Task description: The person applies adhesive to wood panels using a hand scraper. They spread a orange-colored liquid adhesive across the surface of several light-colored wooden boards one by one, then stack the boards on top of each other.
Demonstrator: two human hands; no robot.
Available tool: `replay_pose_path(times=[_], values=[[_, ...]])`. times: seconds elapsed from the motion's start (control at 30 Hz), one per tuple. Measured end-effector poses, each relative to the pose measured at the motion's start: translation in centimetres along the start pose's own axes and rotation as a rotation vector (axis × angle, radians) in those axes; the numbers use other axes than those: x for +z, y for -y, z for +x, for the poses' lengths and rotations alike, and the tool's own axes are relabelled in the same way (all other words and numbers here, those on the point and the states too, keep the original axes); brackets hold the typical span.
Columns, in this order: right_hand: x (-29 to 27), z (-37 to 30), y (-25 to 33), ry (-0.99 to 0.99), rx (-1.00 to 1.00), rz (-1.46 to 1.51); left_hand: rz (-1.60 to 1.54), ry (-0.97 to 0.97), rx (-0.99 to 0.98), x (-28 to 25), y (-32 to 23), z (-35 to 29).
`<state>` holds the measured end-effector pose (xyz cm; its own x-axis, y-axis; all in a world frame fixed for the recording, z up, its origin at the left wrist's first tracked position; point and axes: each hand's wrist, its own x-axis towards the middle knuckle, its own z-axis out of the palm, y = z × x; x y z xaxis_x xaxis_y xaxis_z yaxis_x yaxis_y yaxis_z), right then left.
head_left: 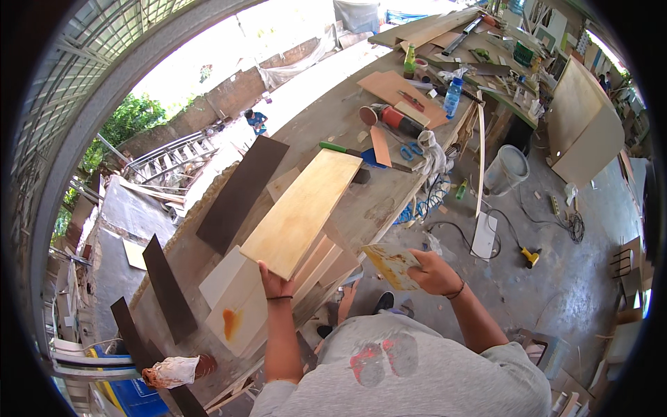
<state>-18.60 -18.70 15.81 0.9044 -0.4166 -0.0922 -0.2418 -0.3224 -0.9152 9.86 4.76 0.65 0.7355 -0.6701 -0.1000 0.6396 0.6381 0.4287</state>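
Note:
My left hand (276, 283) is closed on the near end of a long pale wooden board (306, 212), which slants away from me over the workbench (389, 198). In my right hand (436, 272) is a thin, flat rectangular piece (391, 265), pale with orange-brown stains, held past the bench's near edge. Beneath the long board lie more pale boards (240, 306), one bearing an orange-brown smear. Dark brown boards (240, 194) rest to the left of it. By the bench's lower left end is a jar (205, 365) with a stained white cloth (170, 373) beside it.
Farther along the bench are a red-and-black power tool (399, 121), blue-handled scissors (411, 150), a blue-tinted bottle (453, 97) and offcuts. On the floor at right stand a whitish bucket (506, 172), a yellow tool (530, 258) and loose cables. Another person (256, 121) is beyond the bench.

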Motion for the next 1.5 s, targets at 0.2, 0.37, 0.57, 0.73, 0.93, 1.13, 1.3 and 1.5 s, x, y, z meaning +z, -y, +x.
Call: replay_pose_path(times=[0.2, 0.37, 0.57, 0.73, 0.93, 1.13, 1.3, 1.5], values=[[-4.4, -2.1, -5.0, -0.149, 0.040, 0.044, -0.057, -0.028, 0.104, 1.1, 0.6, -3.0], [-7.1, -5.7, -8.2, -0.286, 0.116, 0.076, -0.146, 0.051, 0.173, 3.7, 1.4, -2.3], [-9.1, -9.5, -8.8, -0.460, 0.299, 0.256, -0.039, 0.145, 0.205, 8.1, 3.4, 8.9], [-9.5, -12.0, -11.4, -0.735, 0.228, 0.220, -0.073, 0.194, 0.116, 12.5, 5.8, 21.0], [-11.3, -12.2, -12.8, -0.901, 0.329, 0.227, 0.045, 0.130, 0.070, 15.3, 10.3, 33.8], [-14.6, -7.2, -10.8, -0.924, 0.429, 0.142, 0.072, 0.107, -0.031, 14.7, 13.7, 42.6], [-18.0, -2.2, -11.6, -0.880, 0.451, 0.133, -0.023, 0.160, -0.118, 11.3, 14.4, 47.2], [-20.0, 1.7, -13.7, -0.816, 0.470, 0.146, 0.060, 0.034, -0.132, 7.7, 14.1, 50.6]])
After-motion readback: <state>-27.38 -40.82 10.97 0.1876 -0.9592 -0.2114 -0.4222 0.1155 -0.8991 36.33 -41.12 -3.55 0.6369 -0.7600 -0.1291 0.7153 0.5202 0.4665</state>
